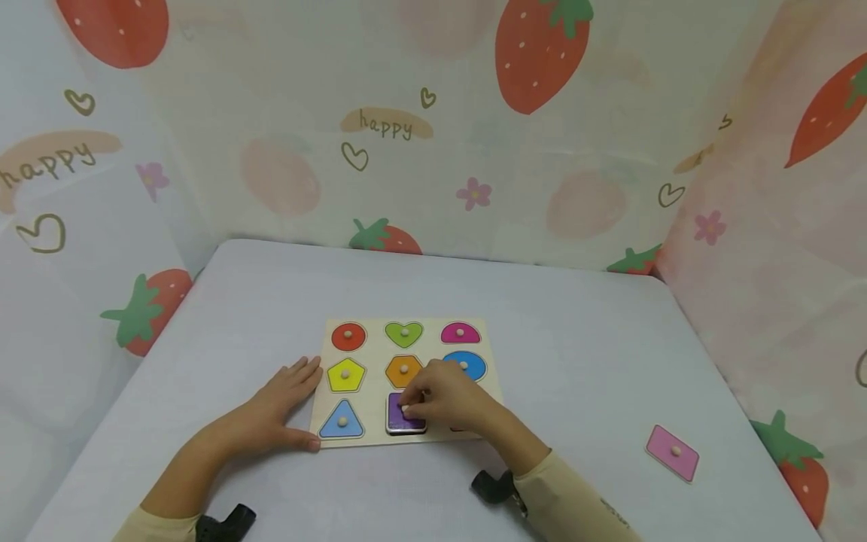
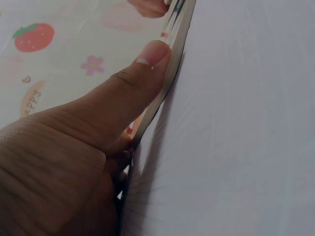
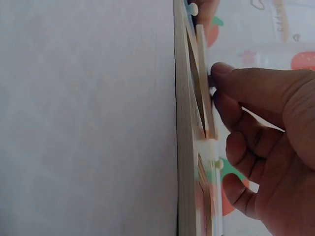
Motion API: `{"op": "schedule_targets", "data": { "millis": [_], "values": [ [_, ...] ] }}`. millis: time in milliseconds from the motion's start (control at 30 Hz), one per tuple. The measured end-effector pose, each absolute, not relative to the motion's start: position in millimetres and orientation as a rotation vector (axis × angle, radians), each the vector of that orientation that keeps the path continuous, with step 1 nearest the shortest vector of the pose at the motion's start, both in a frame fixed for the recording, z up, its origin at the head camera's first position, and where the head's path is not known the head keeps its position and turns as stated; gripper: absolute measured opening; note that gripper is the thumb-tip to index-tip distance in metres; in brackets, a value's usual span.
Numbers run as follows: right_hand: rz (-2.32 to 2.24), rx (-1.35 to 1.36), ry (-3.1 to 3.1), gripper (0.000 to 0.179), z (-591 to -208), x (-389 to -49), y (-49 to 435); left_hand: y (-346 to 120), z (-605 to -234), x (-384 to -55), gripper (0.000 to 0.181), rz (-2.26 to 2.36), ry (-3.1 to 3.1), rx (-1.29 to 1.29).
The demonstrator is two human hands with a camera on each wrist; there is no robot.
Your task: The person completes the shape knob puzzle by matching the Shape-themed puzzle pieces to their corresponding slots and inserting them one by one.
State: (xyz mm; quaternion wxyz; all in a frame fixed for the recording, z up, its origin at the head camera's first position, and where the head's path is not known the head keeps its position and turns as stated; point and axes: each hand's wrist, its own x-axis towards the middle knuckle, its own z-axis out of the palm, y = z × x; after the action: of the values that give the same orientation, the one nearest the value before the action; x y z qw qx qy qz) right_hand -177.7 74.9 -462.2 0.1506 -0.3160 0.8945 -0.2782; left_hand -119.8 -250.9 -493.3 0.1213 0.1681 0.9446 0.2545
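Observation:
A wooden knob puzzle board (image 1: 375, 354) lies flat on the white table. My right hand (image 1: 450, 395) pinches the small knob of a purple square puzzle piece (image 1: 395, 414) at the board's front row. Seen from the right wrist, this piece (image 3: 203, 64) tilts up, with a gap between it and the board. My left hand (image 1: 274, 414) touches the board's left side, fingers fairly straight and thumb (image 2: 152, 54) against the edge near the front corner. The right hand and forearm hide most of the board's front right slot.
Other knobbed pieces sit in the board, among them a blue triangle (image 1: 342, 425), an orange hexagon (image 1: 400, 365) and a blue oval (image 1: 474, 365). A pink four-sided piece (image 1: 667, 459) lies apart on the table at the right. Strawberry-print curtains (image 1: 298, 113) surround the table.

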Motion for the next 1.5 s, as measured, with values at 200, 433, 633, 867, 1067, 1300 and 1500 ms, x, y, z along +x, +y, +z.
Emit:
{"op": "schedule_targets", "data": {
  "millis": [200, 433, 633, 867, 1067, 1300, 1500],
  "values": [
    [-0.791, -0.929, 2.565, 0.004, -464.9, -177.3, 74.2, -250.0, -490.5, -118.5, 0.123, 0.751, 2.758, 0.49],
    [-0.769, -0.907, 2.577, 0.004, -463.4, -176.2, 73.7, -249.4, -487.5, -116.9, 0.122, 0.752, 2.764, 0.484],
    [-0.783, -0.876, 2.578, 0.004, -463.3, -175.2, 73.9, -248.9, -487.6, -117.0, 0.122, 0.753, 2.759, 0.488],
    [-0.78, -0.883, 2.594, 0.006, -466.0, -175.7, 73.3, -249.5, -488.1, -117.5, 0.123, 0.743, 2.763, 0.476],
    [-0.78, -0.879, 2.578, 0.006, -464.0, -175.5, 73.8, -248.4, -488.9, -118.2, 0.123, 0.735, 2.765, 0.483],
    [-0.777, -0.865, 2.549, 0.005, -461.1, -175.0, 73.0, -248.2, -488.0, -118.0, 0.123, 0.743, 2.771, 0.503],
    [-0.793, -0.828, 2.527, 0.006, -462.0, -174.6, 71.7, -249.6, -489.0, -117.9, 0.122, 0.742, 2.769, 0.493]
  ]
}}
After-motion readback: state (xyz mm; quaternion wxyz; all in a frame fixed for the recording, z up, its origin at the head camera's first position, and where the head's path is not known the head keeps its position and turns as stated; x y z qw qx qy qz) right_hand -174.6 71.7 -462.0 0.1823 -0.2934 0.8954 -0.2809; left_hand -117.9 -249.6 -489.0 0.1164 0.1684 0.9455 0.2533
